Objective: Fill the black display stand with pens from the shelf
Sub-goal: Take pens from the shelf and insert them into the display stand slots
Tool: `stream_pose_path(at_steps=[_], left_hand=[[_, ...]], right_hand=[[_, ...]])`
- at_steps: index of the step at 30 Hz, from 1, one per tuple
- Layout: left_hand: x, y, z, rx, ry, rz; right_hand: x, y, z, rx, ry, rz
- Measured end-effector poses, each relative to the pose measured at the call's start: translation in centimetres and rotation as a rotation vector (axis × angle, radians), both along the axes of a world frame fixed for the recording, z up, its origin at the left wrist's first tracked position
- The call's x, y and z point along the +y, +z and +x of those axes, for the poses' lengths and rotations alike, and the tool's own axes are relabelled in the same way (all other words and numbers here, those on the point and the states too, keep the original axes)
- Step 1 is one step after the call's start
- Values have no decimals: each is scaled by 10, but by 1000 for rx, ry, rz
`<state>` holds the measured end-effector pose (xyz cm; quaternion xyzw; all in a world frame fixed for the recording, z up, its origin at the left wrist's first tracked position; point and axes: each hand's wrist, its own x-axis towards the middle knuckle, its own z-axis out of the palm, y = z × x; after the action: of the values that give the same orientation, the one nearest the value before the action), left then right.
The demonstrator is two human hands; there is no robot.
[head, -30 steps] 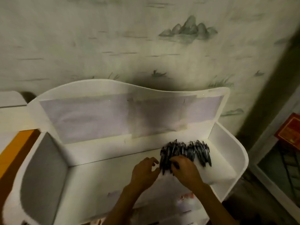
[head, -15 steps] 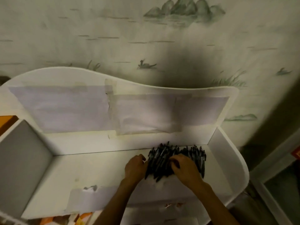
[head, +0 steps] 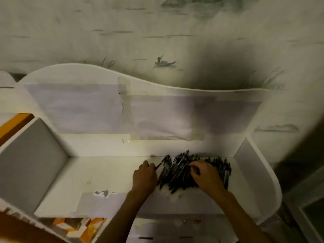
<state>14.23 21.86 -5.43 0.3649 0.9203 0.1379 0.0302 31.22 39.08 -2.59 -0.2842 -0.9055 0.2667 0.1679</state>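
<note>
The heap of black pens (head: 191,172) on the white shelf (head: 105,174) is gripped between the left hand (head: 144,178) and right hand (head: 206,177), curled fingers closed on pens; no stand is seen, so filling seems unbegun.

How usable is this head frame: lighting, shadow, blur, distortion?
Head view: dim and soft; a dark shadow covers the wall above the shelf; the pens blur into one dark mass between both hands; wide-angle bending curves the edges.
</note>
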Motion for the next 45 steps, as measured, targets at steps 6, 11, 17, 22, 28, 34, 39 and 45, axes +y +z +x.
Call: stream_pose_path(at_steps=[6,11,17,22,28,34,39,45], left_hand=[[-5,2,-2,-83,113,-30],[15,-3,-1,-130,80,-80],[28,4,-12,-235,62,-190],[29,16,-24,-274,50,-294],[27,5,-20,-315,137,-188],[28,6,-12,-492,183,83],[33,-6,-5,-464,159,102],[42,5,-15,-413,118,6]], right_hand=[[-3,-2,-3,27,0,14],[-4,-3,8,37,9,24],[3,-2,23,45,4,30],[5,-3,25,25,-10,35],[2,-1,22,20,17,32],[11,1,21,10,13,53],[16,4,24,-17,16,88],[24,8,28,-2,-8,91]])
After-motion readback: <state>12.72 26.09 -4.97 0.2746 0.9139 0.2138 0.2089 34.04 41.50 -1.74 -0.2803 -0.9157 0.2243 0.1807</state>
